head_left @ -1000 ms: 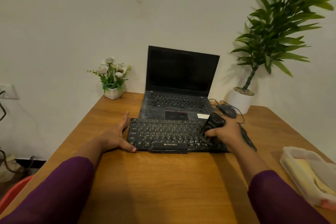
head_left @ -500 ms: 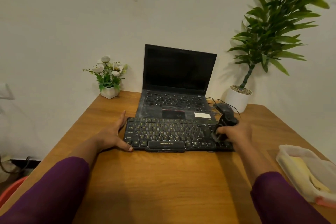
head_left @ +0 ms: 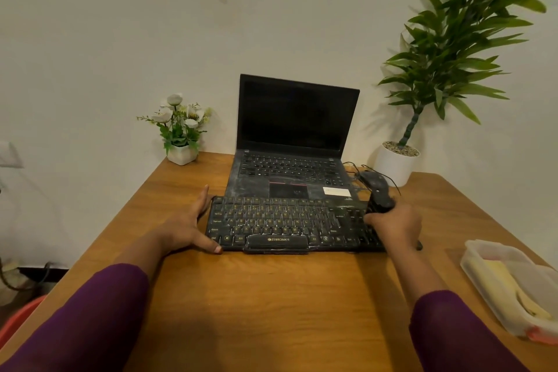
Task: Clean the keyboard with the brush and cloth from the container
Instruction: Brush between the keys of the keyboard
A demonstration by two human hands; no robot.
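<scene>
Though perhaps dusty — flat black keyboard (head_left: 271, 220), grainy wooden table (head_left: 271, 296)

right hand (head_left: 392, 225) farther right than a second ago, now over the right end of the keyboard (head_left: 271, 220) instead of its right-centre keys, gripped brush (head_left: 381, 202) shifted with it, handle now beside the mouse (head_left: 373, 180)

We see a smooth, satin wooden tabletop (head_left: 271, 296), a dusty matt black plastic keyboard (head_left: 271, 220) on it, and a translucent plastic container (head_left: 495, 275) right of the keyboard.
</scene>
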